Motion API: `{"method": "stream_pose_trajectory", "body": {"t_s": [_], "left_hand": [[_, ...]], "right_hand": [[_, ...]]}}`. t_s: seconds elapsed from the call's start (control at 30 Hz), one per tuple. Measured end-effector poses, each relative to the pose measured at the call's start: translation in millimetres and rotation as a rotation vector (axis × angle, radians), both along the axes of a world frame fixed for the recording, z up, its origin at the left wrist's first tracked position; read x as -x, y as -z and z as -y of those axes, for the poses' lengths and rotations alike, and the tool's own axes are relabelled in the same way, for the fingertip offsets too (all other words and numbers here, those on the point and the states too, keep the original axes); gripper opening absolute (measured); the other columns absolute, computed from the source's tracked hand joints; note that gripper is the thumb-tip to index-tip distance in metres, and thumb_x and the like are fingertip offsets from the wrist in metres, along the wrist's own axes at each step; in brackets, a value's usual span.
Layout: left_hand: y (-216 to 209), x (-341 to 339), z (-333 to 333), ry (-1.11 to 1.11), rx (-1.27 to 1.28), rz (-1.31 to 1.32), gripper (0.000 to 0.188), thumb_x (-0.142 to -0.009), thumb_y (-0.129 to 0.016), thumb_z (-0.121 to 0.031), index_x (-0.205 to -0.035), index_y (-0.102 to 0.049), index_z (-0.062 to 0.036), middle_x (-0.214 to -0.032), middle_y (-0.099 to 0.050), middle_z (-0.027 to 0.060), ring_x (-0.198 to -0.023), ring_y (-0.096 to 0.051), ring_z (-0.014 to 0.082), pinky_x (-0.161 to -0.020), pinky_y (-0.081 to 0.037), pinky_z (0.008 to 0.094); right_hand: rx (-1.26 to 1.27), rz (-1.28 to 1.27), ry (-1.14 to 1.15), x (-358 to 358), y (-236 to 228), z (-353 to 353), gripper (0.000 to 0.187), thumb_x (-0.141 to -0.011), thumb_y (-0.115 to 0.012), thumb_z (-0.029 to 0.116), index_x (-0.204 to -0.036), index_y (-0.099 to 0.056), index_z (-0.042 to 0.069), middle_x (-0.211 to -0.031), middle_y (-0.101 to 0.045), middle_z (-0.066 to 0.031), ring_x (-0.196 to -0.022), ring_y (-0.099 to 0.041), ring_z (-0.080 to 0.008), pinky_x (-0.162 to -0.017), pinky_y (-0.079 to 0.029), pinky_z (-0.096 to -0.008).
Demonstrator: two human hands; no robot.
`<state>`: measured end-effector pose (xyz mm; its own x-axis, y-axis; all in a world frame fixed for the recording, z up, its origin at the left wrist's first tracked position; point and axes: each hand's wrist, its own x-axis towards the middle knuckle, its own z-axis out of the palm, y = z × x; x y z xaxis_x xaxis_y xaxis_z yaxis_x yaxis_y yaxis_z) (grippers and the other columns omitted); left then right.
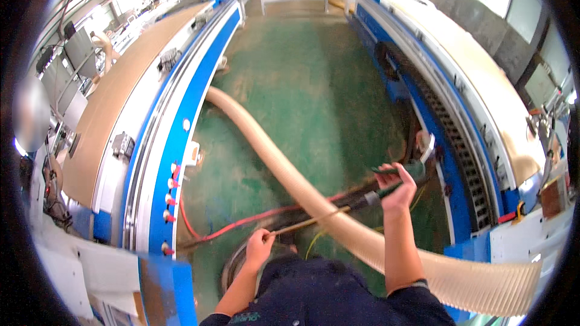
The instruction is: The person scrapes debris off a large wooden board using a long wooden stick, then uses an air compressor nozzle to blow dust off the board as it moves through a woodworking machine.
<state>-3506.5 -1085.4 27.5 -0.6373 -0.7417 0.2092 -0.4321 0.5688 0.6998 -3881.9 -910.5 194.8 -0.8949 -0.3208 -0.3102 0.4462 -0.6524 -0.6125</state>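
Note:
My left hand (259, 247) is closed around the near end of a thin tan rod (311, 220), low in the middle. From there the rod slants up to the right, over the ribbed cream hose (284, 175), and meets a grey fitting (364, 199). My right hand (397, 186) wraps round a dark green tool (386, 191) in line with that fitting; its exact kind is unclear. Another dark green part (414, 171) shows just beyond the fingers. Both hands are above the floor, between two long machine beds.
A blue and white machine bed with a tan top (109, 121) runs along the left, with red-tipped fittings (170, 199) on its side. Another bed (450, 42) with a black cable chain (450, 127) lines the right. A red hose (241, 221) crosses the green floor (290, 84).

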Motion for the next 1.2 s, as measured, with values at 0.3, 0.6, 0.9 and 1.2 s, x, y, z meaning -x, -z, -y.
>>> {"method": "stream_pose_trajectory", "body": {"t_s": [0.3, 0.6, 0.9, 1.2], "left_hand": [[29, 63, 147, 0.080, -0.166, 0.232, 0.021, -0.086, -0.060, -0.026, -0.085, -0.061, -0.0050, -0.082, -0.062, 0.0196, -0.080, -0.060, 0.0396, -0.069, -0.047, 0.0460], [164, 50, 210, 0.061, -0.342, 0.417, 0.032, -0.091, -0.055, -0.034, -0.086, -0.061, -0.0026, -0.084, -0.063, 0.0237, -0.084, -0.060, 0.0429, -0.072, -0.046, 0.0479], [187, 169, 288, 0.013, -0.234, 0.137, 0.044, -0.098, -0.047, -0.038, -0.078, -0.056, 0.0000, -0.068, -0.055, 0.0135, -0.066, -0.051, 0.0256, -0.064, -0.042, 0.0391], [74, 431, 341, 0.019, -0.133, 0.226, 0.034, -0.095, -0.057, -0.026, -0.078, -0.047, 0.0015, -0.078, -0.046, 0.0128, -0.073, -0.045, 0.0234, -0.071, -0.041, 0.0399]], "right_hand": [[0.104, -0.471, 0.397, 57, -111, -78, 0.022, -0.092, -0.052, 0.024, -0.098, -0.056, 0.003, -0.098, -0.062, -0.0168, -0.096, -0.060, -0.0323, -0.092, -0.047, -0.0486], [-0.075, -0.355, 0.917, 72, -144, -159, 0.030, -0.095, -0.051, 0.032, -0.097, -0.054, 0.002, -0.098, -0.065, -0.0183, -0.094, -0.061, -0.0330, -0.087, -0.047, -0.0474], [-0.182, 0.080, 0.949, 185, -38, -179, 0.036, -0.096, -0.051, 0.038, -0.090, -0.046, 0.002, -0.085, -0.056, -0.0171, -0.080, -0.057, -0.0322, -0.080, -0.048, -0.0488], [-0.370, 0.308, 1.046, 380, 41, -248, 0.038, -0.092, -0.056, 0.043, -0.080, -0.049, 0.007, -0.068, -0.059, -0.0135, -0.063, -0.059, -0.0295, -0.065, -0.051, -0.0457]]}}
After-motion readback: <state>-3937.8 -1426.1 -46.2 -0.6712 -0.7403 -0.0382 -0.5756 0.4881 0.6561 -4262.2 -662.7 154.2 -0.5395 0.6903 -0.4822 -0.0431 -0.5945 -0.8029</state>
